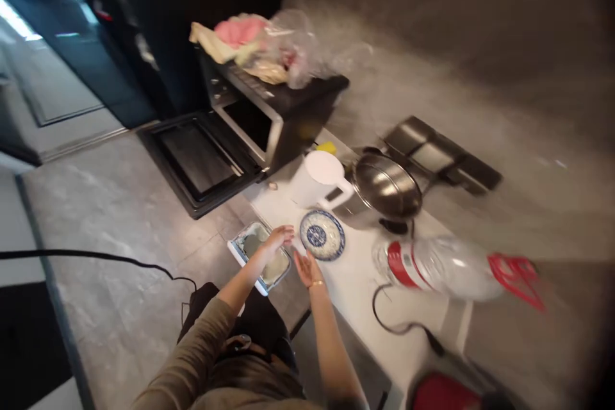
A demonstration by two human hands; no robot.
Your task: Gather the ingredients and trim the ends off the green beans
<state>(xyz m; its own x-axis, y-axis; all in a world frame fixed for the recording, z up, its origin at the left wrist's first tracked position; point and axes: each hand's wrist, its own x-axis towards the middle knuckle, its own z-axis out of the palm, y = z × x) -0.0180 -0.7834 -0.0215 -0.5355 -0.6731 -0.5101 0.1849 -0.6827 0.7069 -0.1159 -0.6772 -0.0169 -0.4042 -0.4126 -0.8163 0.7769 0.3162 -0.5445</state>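
Note:
My left hand (pixel 278 239) reaches over the near edge of the white counter, its fingers stretched out toward the plate. Close beside it, my right hand (pixel 308 269) is turned partly palm up with the fingers apart. A faint pale patch lies between the fingertips; whether it is a thin clear thing or just the counter, I cannot tell. Just beyond both hands is a blue-and-white patterned plate (pixel 323 235) flat on the counter. Below my left forearm stands an open bin (pixel 235 250) with a pale rim, partly hidden by the arm.
A white jug (pixel 317 176) and a steel pot (pixel 387 186) stand behind the plate. To the right lies a large clear bottle (pixel 432 266) near a black cable (pixel 398 332). At the left, a toaster oven (pixel 288 122) has its door (pixel 202 157) hanging down, with bags (pixel 259 45) on top.

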